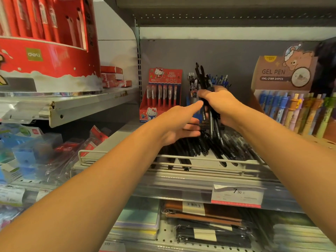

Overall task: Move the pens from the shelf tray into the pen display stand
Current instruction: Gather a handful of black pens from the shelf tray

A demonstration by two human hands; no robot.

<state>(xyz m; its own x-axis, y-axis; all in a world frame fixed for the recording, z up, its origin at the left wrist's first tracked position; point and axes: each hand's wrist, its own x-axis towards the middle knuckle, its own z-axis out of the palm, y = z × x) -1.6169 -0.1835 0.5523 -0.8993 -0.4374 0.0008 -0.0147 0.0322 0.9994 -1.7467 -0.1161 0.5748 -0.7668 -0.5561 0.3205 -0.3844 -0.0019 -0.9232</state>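
- Pens [209,99], a fat black bundle of them, stand nearly upright in my right hand [221,104], which is curled round their middles with the clip ends poking up above my knuckles.
- Bundles like this are light but unruly, I judge: each pen is stiff, smooth plastic, so one squeezed at the edge of the fistful can slide out past its neighbours.
- My left hand [179,124] is spread with fingers straight, its fingertips close beside the lower part of the bundle; whether they touch the barrels I cannot tell. It grips nothing.
- More loose black pens [196,148] lie heaped in the wire shelf tray [116,151] just below both hands, tips pointing every way, some poking through the front rails.
- The pen display stand [193,99] sits behind my hands at the back of the shelf, mostly hidden by them; dark and blue pen tops show above it.
- Best hold, to my mind, is round the mid-barrels, where the pens pack tightest, with the flat left palm under or beside the lower ends to square them up.
- Clips could snag one another or the tray wires, so I would lift straight up rather than drag.
- Dropping one would hardly break it, but it could roll under the heap or off the shelf.
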